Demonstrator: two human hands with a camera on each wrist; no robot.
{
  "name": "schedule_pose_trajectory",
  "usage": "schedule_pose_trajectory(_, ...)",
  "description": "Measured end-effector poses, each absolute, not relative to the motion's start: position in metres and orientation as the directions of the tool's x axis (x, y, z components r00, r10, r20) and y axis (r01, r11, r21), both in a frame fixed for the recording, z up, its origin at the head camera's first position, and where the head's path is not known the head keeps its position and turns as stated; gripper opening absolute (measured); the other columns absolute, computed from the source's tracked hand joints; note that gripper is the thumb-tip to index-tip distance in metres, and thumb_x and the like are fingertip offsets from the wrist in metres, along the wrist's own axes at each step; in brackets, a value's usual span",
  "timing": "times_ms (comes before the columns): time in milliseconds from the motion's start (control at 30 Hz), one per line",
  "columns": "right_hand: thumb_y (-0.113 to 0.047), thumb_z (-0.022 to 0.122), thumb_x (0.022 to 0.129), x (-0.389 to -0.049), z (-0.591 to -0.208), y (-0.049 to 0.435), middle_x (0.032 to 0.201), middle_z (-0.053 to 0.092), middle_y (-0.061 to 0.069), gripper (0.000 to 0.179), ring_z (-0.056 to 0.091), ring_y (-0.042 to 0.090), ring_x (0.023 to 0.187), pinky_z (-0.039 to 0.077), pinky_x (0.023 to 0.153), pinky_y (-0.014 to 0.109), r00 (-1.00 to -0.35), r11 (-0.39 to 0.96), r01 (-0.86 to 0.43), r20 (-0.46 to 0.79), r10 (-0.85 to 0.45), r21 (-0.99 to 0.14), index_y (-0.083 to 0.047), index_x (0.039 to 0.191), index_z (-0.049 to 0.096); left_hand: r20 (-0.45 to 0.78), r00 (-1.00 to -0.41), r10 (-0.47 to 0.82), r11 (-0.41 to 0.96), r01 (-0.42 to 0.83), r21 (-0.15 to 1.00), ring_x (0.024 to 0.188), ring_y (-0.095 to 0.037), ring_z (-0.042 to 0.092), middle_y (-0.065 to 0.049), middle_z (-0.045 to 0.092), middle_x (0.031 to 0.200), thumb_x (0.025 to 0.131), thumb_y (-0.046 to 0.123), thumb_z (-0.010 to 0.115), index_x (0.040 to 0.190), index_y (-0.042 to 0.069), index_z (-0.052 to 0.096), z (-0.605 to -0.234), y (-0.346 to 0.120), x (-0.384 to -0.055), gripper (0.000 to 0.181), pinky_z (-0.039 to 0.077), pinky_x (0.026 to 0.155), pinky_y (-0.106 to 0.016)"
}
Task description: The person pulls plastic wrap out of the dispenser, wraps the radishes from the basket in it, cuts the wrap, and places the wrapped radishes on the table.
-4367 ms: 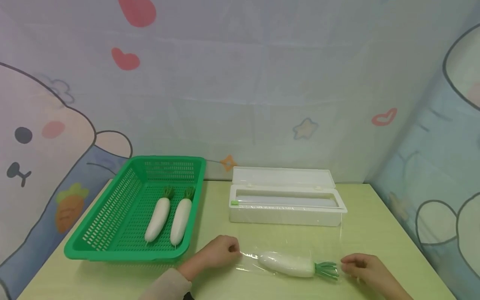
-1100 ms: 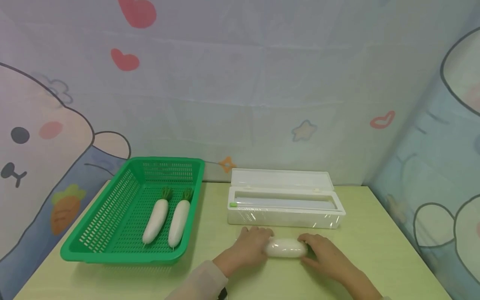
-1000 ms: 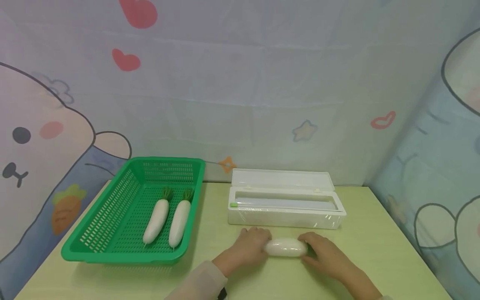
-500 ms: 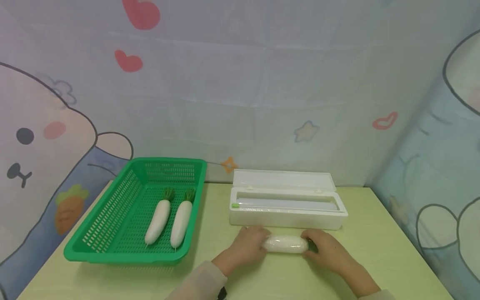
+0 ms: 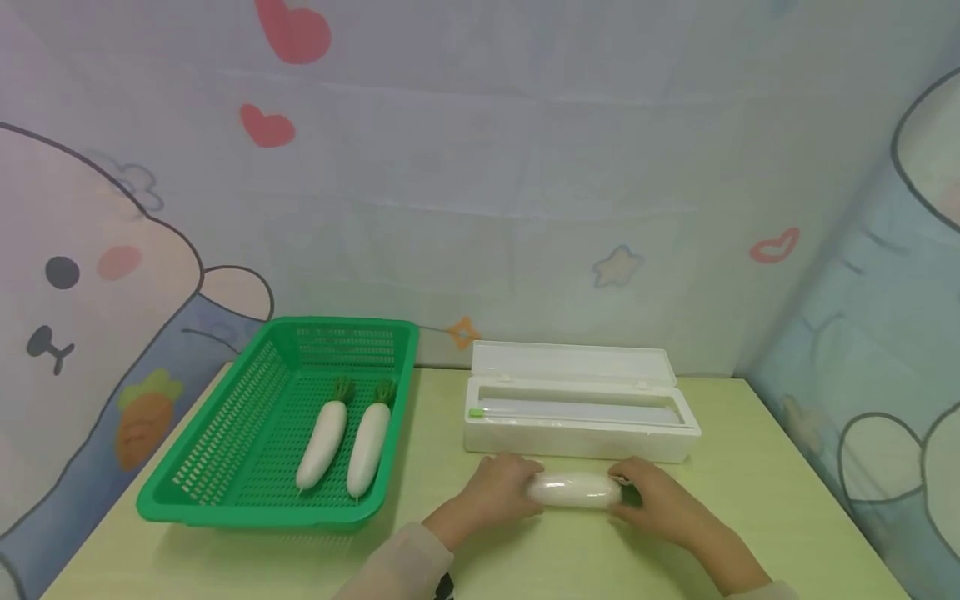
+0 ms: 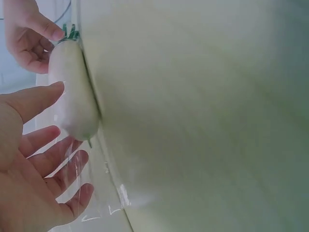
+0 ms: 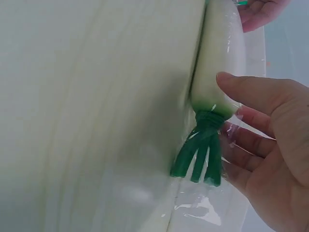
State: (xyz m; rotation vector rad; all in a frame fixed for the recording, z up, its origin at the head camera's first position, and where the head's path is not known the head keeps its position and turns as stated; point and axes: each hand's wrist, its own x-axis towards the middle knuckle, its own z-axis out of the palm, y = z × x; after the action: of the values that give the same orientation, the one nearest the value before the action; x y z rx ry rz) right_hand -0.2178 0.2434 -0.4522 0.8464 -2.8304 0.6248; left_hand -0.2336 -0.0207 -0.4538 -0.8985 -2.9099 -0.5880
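A white radish (image 5: 573, 490) with green leaf stubs (image 7: 205, 150) lies crosswise before the white box, wrapped in clear cling film (image 7: 200, 208). My left hand (image 5: 498, 490) holds its tip end, thumb on the near side and fingers round behind. At the leafy end my right hand (image 5: 663, 502) grips it the same way, thumb on the white skin and fingers behind the leaves. Loose film sticks out past both ends in the wrist views. The head view hides most of the leaves behind the right hand.
The white cling film box (image 5: 577, 442), lid up, holds a film roll (image 5: 577, 410) and has a green slider (image 5: 476, 413). At left stands a green basket (image 5: 262, 517) with two more radishes (image 5: 324, 446). A printed cloth (image 5: 525, 167) hangs behind the pale table (image 5: 757, 483).
Over four seconds ago the hands held spread film around the radish; since then it has been rolled up and moved toward the box. In the last second both hands stay nearly in place.
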Motion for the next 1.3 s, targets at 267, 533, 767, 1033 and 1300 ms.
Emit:
schedule_pose_trajectory(267,-0.018,0.078,0.078,-0.217,-0.444,0.238,0.108,0.063,0.007,0.042,0.061,0.028,0.101,0.05,0.086,0.045,-0.8,0.74,-0.598,0.285,-0.528,-0.307,-0.001,0.113,0.062,0.124,-0.838,0.532,0.768,0.539,0.346,0.107,-0.021,0.061,0.001,0.069,0.114,0.08,0.032,0.074,0.116,0.012,0.069,-0.45,-0.025,-0.232,0.042,0.044,0.088,-0.041)
schedule_pose_trajectory(533,-0.02,0.071,0.086,-0.226,-0.427,0.222,0.108,0.066,0.009,0.032,0.063,0.029,0.1,0.05,0.086,0.045,-0.777,0.713,-0.627,0.313,-0.546,-0.312,0.0,0.11,0.064,0.276,-0.875,0.399,0.675,0.484,0.557,0.104,-0.026,0.063,-0.007,0.07,0.107,0.089,0.022,0.065,0.115,0.005,0.067,-0.441,-0.042,-0.236,0.031,0.047,0.092,-0.044)
schedule_pose_trajectory(767,-0.016,0.067,0.09,-0.246,-0.399,0.191,0.11,0.067,0.008,0.028,0.063,0.024,0.099,0.051,0.087,0.041,-0.78,0.687,-0.625,0.335,-0.529,-0.371,-0.001,0.114,0.065,0.439,-0.89,0.126,0.64,0.411,0.649,0.103,-0.03,0.053,-0.012,0.059,0.108,0.089,0.016,0.068,0.116,0.0,0.063,-0.44,-0.06,-0.246,0.032,0.043,0.086,-0.046)
schedule_pose_trajectory(1033,-0.011,0.066,0.091,-0.276,-0.394,0.15,0.084,0.064,-0.001,0.019,0.056,0.01,0.076,0.049,0.069,0.027,-0.747,0.582,-0.664,0.375,-0.55,-0.47,0.0,0.106,0.068,0.333,-0.942,0.04,0.572,0.295,0.766,0.123,-0.037,0.04,-0.018,0.045,0.132,0.092,0.03,0.066,0.139,0.003,0.047,-0.455,-0.065,-0.257,0.057,0.035,0.094,-0.056)
schedule_pose_trajectory(1300,-0.014,0.063,0.093,-0.293,-0.403,0.106,0.086,0.064,0.0,0.022,0.055,0.01,0.078,0.047,0.072,0.025,-0.786,0.56,-0.598,0.284,-0.548,-0.574,-0.001,0.109,0.069,0.272,-0.96,0.071,0.53,0.267,0.805,0.129,-0.041,0.036,-0.019,0.039,0.14,0.095,0.034,0.06,0.142,0.006,0.044,-0.464,-0.071,-0.271,0.057,0.033,0.097,-0.063)
